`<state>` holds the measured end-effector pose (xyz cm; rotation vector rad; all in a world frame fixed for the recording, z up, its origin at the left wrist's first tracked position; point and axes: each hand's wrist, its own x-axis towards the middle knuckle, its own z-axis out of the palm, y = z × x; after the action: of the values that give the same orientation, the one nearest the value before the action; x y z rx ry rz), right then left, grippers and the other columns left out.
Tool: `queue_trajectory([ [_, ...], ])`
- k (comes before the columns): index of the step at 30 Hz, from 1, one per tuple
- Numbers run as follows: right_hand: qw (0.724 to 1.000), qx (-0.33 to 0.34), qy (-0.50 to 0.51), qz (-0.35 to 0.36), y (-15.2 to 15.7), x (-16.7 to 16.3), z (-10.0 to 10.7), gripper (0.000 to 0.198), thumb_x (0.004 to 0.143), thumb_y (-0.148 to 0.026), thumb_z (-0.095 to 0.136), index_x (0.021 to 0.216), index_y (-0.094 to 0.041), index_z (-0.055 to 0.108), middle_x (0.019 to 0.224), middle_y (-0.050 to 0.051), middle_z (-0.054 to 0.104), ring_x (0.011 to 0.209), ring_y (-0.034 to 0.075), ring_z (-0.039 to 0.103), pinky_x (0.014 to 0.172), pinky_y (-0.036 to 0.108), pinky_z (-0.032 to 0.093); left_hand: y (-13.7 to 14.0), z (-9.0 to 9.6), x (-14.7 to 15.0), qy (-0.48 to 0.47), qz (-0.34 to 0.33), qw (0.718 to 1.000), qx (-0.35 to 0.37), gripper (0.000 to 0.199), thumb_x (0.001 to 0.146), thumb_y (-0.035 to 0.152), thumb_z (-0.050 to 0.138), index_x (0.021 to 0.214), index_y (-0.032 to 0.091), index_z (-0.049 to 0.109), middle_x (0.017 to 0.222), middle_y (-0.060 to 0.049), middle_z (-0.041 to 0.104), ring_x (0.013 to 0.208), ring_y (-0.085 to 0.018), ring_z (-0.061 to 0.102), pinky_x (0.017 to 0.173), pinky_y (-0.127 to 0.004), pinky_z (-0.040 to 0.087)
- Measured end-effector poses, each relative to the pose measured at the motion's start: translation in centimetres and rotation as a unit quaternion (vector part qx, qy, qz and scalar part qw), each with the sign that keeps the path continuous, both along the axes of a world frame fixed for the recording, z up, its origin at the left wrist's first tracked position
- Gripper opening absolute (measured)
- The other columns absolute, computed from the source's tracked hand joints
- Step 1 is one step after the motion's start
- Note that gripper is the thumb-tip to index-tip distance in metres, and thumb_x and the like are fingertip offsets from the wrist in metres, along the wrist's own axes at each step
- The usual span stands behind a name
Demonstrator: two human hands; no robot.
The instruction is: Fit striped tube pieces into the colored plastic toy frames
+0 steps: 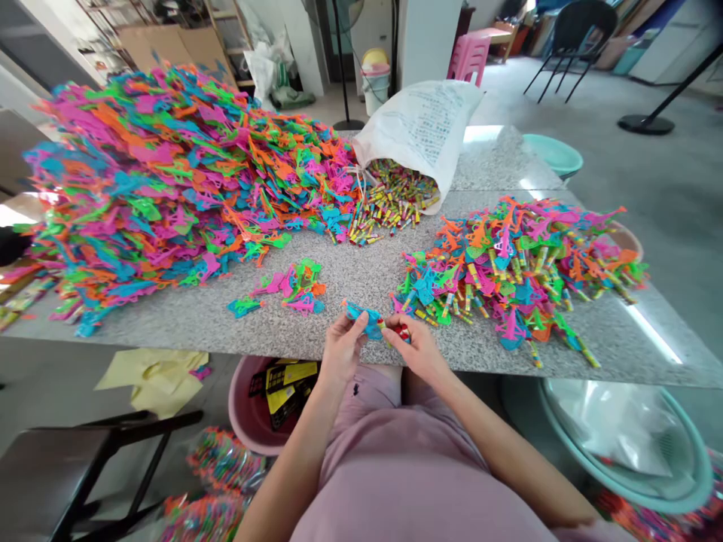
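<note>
My left hand is closed on a blue plastic piece at the table's front edge. In my right hand, the fingers pinch a small yellow and red printed tube, its end against the blue piece. Whether the two are joined I cannot tell. A few loose plastic pieces lie beyond my left hand. To the right is a heap of coloured pieces with tubes attached. Many more tubes spill from a white sack farther back.
A tall pile of coloured plastic pieces covers the left of the speckled stone table. Below the edge stand a pink tub with black and yellow packets and a green basin. A dark chair is at lower left.
</note>
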<state>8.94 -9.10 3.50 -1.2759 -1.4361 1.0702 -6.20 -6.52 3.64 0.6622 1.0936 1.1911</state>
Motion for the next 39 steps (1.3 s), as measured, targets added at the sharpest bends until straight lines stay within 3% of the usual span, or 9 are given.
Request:
queue_trajectory([
  [3,0.998,0.022,-0.031,-0.043,-0.3,0.7,0.2,0.02,0.086,-0.03,0.057,0.1,-0.02,0.065,0.089,0.005,0.071,0.079,0.017,0.065,0.072,0.028,0.05,-0.4,0.1,0.4,0.042,0.0,0.999,0.016,0.029,0.067,0.035,0.078,0.081,0.016,0.061,0.074,0.002,0.064,0.063,-0.008,0.058,0.061,-0.02,0.048],
  [9,0.999,0.022,-0.043,0.0,-0.4,1.2,0.7,0.02,0.087,-0.027,0.054,0.101,-0.019,0.067,0.097,0.006,0.071,0.082,0.018,0.065,0.072,0.029,0.051,-0.5,0.4,0.4,0.085,-0.036,0.993,0.069,0.028,0.07,0.036,0.076,0.078,0.015,0.059,0.07,0.002,0.06,0.062,-0.007,0.053,0.059,-0.018,0.044],
  [19,0.998,-0.038,0.001,0.058,-0.8,1.6,1.1,0.019,0.085,-0.031,0.056,0.087,-0.016,0.067,0.073,0.003,0.065,0.062,0.013,0.055,0.057,0.025,0.043,0.0,-0.1,-0.8,0.066,-0.126,0.987,0.075,0.025,0.07,0.032,0.076,0.079,0.015,0.059,0.069,0.003,0.058,0.063,-0.008,0.051,0.061,-0.019,0.042],
  [24,0.994,-0.07,0.041,0.076,-1.1,1.4,1.1,0.019,0.083,-0.033,0.057,0.081,-0.015,0.064,0.065,0.0,0.059,0.054,0.01,0.049,0.052,0.023,0.039,-0.3,-0.3,-0.6,0.037,-0.122,0.99,0.062,0.026,0.07,0.033,0.076,0.079,0.016,0.06,0.068,0.003,0.056,0.061,-0.007,0.048,0.061,-0.019,0.04],
  [28,0.996,-0.066,0.036,0.044,-1.6,0.6,0.4,0.021,0.082,-0.035,0.057,0.079,-0.016,0.064,0.061,0.0,0.059,0.051,0.011,0.05,0.051,0.023,0.041,-0.6,-0.6,-0.1,0.09,-0.135,0.983,0.082,0.025,0.073,0.036,0.074,0.079,0.016,0.06,0.072,0.001,0.058,0.066,-0.009,0.05,0.065,-0.021,0.042],
  [32,0.999,-0.023,-0.037,-0.005,-0.2,2.0,0.5,0.021,0.084,-0.035,0.057,0.087,-0.017,0.067,0.072,0.003,0.067,0.059,0.014,0.058,0.056,0.027,0.047,0.3,-1.1,-0.6,0.164,-0.103,0.977,0.09,0.043,0.074,0.042,0.069,0.108,0.018,0.058,0.099,-0.007,0.063,0.086,-0.016,0.058,0.077,-0.03,0.047],
  [35,0.98,0.083,-0.14,-0.117,2.6,5.4,2.0,0.021,0.088,-0.034,0.053,0.096,-0.021,0.066,0.093,0.006,0.068,0.081,0.02,0.061,0.071,0.034,0.051,2.2,-1.7,-2.8,0.36,0.024,0.925,0.121,0.062,0.072,0.044,0.07,0.126,0.021,0.047,0.122,-0.013,0.054,0.105,-0.024,0.055,0.089,-0.041,0.044],
  [37,0.944,0.154,-0.215,-0.196,4.7,7.7,3.2,0.018,0.089,-0.034,0.052,0.096,-0.025,0.066,0.101,0.009,0.064,0.099,0.026,0.056,0.085,0.042,0.048,3.4,-2.2,-4.7,0.518,0.118,0.839,0.12,0.065,0.069,0.044,0.072,0.125,0.019,0.048,0.124,-0.016,0.05,0.115,-0.03,0.049,0.096,-0.048,0.039],
  [39,0.925,0.188,-0.235,-0.233,6.1,8.7,3.7,0.016,0.088,-0.032,0.053,0.096,-0.026,0.065,0.107,0.011,0.059,0.108,0.03,0.051,0.091,0.047,0.044,4.2,-2.9,-6.4,0.62,0.147,0.766,0.086,0.07,0.065,0.045,0.075,0.123,0.017,0.05,0.122,-0.017,0.049,0.118,-0.035,0.045,0.098,-0.053,0.035],
])
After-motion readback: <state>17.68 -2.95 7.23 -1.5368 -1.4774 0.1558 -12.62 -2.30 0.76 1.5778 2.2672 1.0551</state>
